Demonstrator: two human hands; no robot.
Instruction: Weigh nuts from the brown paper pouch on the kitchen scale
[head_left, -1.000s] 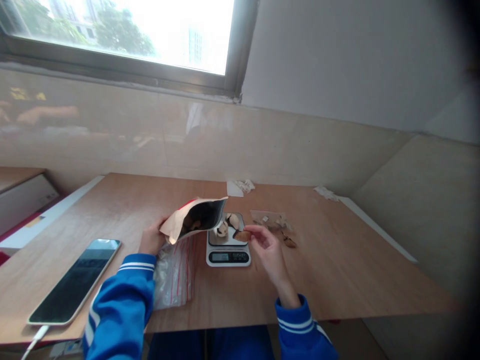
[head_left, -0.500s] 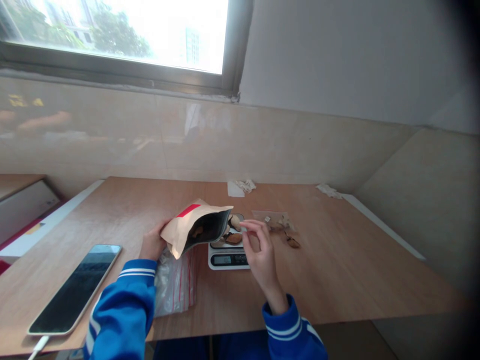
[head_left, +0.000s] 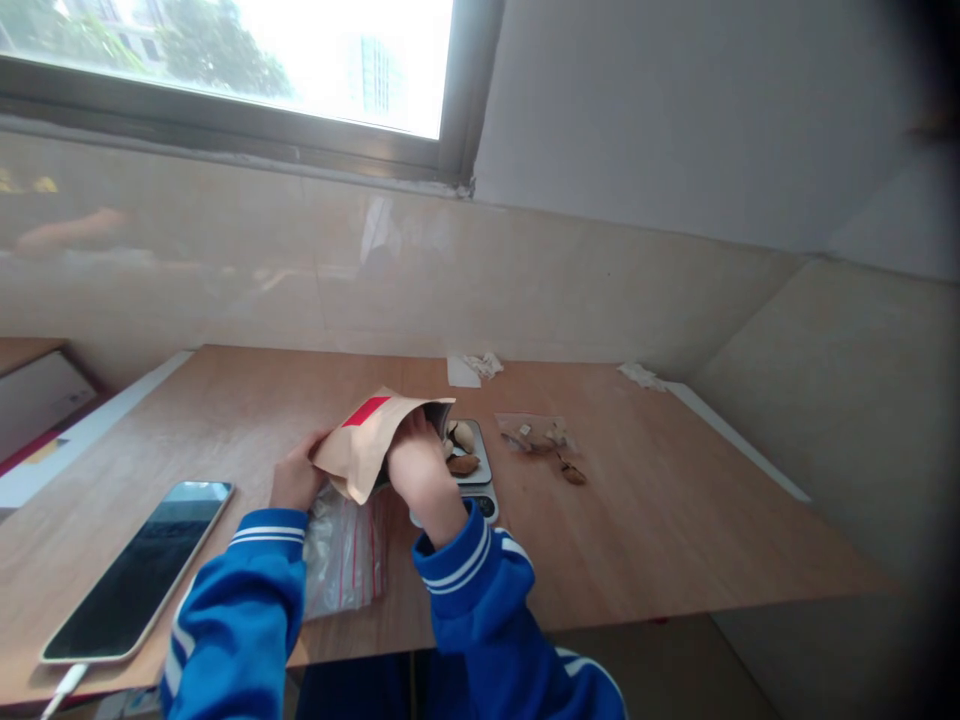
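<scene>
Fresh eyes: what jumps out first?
Probably the paper bag with its red patch, near centre, held by the left hand, the right hand partly inside it. Then the phone on the left of the table, and the scale right of the bag, bearing pale and brown pieces.

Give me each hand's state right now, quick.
Left hand: closed, holding the brown pouch by its side.
Right hand: partly inside the pouch; open or closed cannot be told.

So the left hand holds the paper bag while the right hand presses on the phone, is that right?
Not quite: the head view shows the right hand inside the mouth of the paper bag. The left hand does hold the bag.
</scene>
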